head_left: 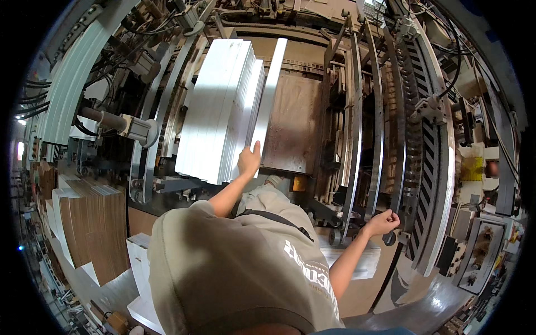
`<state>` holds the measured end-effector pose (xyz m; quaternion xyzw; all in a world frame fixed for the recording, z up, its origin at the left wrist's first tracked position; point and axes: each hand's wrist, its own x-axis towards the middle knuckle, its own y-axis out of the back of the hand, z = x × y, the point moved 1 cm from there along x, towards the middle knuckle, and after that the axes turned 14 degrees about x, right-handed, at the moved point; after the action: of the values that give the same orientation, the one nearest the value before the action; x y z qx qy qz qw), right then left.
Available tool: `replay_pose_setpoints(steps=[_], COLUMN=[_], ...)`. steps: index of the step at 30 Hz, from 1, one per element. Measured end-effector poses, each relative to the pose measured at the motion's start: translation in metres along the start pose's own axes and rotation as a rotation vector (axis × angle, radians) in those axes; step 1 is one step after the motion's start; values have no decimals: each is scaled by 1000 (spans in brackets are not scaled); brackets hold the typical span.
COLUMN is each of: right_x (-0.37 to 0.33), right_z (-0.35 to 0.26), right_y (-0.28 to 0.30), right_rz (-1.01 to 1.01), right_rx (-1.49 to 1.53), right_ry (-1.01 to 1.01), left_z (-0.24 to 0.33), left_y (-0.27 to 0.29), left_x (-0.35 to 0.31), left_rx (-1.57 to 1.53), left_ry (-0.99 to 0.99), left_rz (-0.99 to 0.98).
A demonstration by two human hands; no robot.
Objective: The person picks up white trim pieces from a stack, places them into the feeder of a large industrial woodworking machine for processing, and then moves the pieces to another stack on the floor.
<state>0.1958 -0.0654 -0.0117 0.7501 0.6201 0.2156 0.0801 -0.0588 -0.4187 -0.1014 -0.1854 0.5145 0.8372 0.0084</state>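
My left hand (249, 162) is at the near end of an upright white sheet (272, 89). Its thumb points up against the sheet and its fingers curl at the edge, partly hidden. Directly left of it, a thick stack of white sheets (215, 106) stands on edge in the machine, a narrow gap between the two at the far end. Out to the right, my right hand (382, 222) is closed, fingers pressed together, beside the near end of the metal rails. Just below it sits a black knob (389, 238); what the fingers hold, if anything, is hidden.
A brown metal plate (293, 123) lies right of the sheets. Long metal rails (357, 128) run along the right. A pneumatic cylinder (139, 129) juts in from the left. Stacked cardboard (97, 229) stands behind on the left; a white stack (360, 262) lies under my right arm.
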Motion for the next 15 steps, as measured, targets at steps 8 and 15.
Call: replay_pose_setpoints(steps=[8, 15], right_x=[0, 3], right_z=[-7, 0], right_y=[-1, 1], right_rz=[-33, -33], right_rx=[-22, -7], right_ry=[-22, -54], left_z=[-41, -81], left_y=[-18, -66], left_x=[14, 26], left_rx=[83, 119], left_ry=[225, 253], left_rz=[-107, 114])
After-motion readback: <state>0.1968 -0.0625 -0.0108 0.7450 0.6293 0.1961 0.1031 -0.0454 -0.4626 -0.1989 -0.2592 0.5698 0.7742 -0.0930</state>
